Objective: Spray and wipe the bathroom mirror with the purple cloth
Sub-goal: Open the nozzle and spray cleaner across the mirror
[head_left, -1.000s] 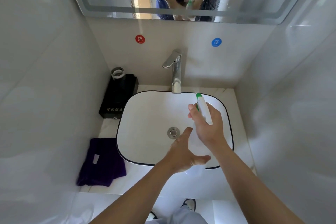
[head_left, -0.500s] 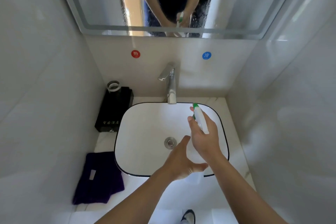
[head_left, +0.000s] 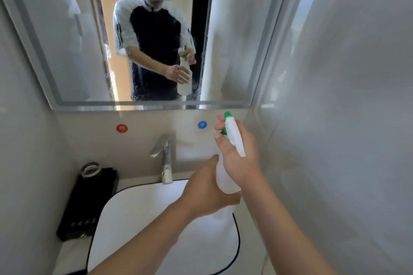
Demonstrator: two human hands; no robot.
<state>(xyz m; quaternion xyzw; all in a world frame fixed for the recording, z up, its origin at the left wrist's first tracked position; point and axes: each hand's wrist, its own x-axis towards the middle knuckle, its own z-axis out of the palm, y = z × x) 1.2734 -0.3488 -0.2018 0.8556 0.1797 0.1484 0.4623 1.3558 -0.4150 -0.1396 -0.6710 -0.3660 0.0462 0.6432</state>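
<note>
A white spray bottle with a green nozzle is held up in front of the wall just below the mirror, its nozzle pointing at the glass. My right hand grips its neck, with fingers at the trigger. My left hand cups the bottle's body from the left and below. Fine droplets cover the middle of the mirror, where a person holding the bottle is reflected. Only a dark sliver at the bottom left edge may be the purple cloth.
A white sink with a black rim lies below my hands, with a chrome faucet behind it. A black box with a tape roll on top stands at the left. Tiled walls close in on both sides.
The view has tilted up to the mirror. Both hands rose with the bottle towards the glass, and my left hand closed on its body. The cloth slid almost out of view.
</note>
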